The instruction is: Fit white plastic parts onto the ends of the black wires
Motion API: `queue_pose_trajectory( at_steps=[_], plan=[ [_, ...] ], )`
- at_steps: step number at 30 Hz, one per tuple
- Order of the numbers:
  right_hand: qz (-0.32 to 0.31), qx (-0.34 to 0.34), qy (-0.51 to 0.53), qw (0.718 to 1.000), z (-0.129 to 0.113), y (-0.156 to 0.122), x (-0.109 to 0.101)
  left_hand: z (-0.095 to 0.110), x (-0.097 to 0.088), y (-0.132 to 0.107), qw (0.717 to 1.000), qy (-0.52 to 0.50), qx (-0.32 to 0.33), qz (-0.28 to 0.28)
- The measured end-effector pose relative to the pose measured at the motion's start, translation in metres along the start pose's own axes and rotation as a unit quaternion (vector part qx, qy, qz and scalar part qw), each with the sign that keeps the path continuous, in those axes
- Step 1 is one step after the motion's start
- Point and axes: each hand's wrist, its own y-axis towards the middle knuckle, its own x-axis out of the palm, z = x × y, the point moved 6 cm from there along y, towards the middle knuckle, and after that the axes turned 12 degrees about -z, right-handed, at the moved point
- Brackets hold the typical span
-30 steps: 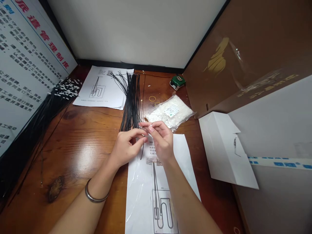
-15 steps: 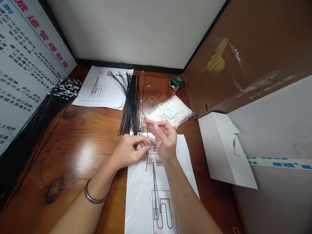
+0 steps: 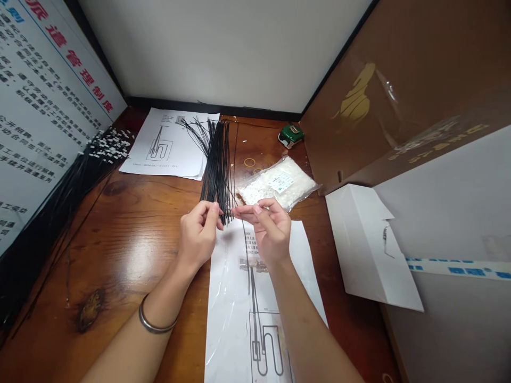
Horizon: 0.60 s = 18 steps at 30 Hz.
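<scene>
Between the thumb and fingers of my right hand [image 3: 271, 231] is a thin black wire [image 3: 246, 250], which hangs down over the printed sheet [image 3: 227, 308]. My left hand [image 3: 199, 231] is closed in a pinch at the near end of the bundle of black wires [image 3: 215, 165]; whether a wire sits between its fingertips is hard to make out. The fingertips of both hands are a short gap apart. A drawing of a looped wire is printed on the sheet below them.
Behind my right hand lies a clear bag of small white pieces [image 3: 279, 183]. A green tape measure [image 3: 290, 136] stands near the brown box [image 3: 399, 85]. More papers [image 3: 159, 165] lie at the back. Black wires with white ends [image 3: 109, 146] are heaped at the left.
My left hand has let go of the hanging wire and moved up and left to the bundle's near end. My right hand keeps the wire, its fingertips slightly lower.
</scene>
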Motion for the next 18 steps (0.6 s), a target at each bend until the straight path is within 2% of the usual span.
queue_pose_trajectory(
  at_steps=[2, 6, 9, 11, 13, 16, 18],
  plan=[
    [-0.045, 0.027, -0.002, 0.999, 0.003, -0.001, 0.006, -0.004, -0.003, 0.001, 1.000, -0.002, -0.021, 0.022],
    [-0.158, 0.091, 0.004, 0.983, 0.012, -0.005, 0.020, -0.007, -0.001, 0.003, 0.998, -0.045, -0.044, 0.010],
    [-0.203, 0.114, 0.003, 0.973, 0.016, -0.008, 0.024, -0.006, -0.001, 0.005, 0.996, -0.073, -0.042, 0.011],
    [-0.183, 0.103, -0.008, 0.978, 0.015, -0.007, 0.020, -0.003, -0.002, 0.005, 0.995, -0.089, -0.031, 0.013],
    [-0.126, 0.076, -0.027, 0.989, 0.011, -0.004, 0.012, 0.001, -0.001, 0.006, 0.995, -0.103, -0.013, -0.003],
    [-0.046, 0.038, -0.038, 0.998, 0.003, -0.001, 0.003, 0.006, 0.002, 0.004, 0.994, -0.098, 0.014, -0.054],
    [-0.038, 0.026, -0.028, 0.999, 0.001, -0.001, 0.003, 0.009, 0.007, 0.002, 0.991, -0.081, 0.031, -0.101]
  ],
)
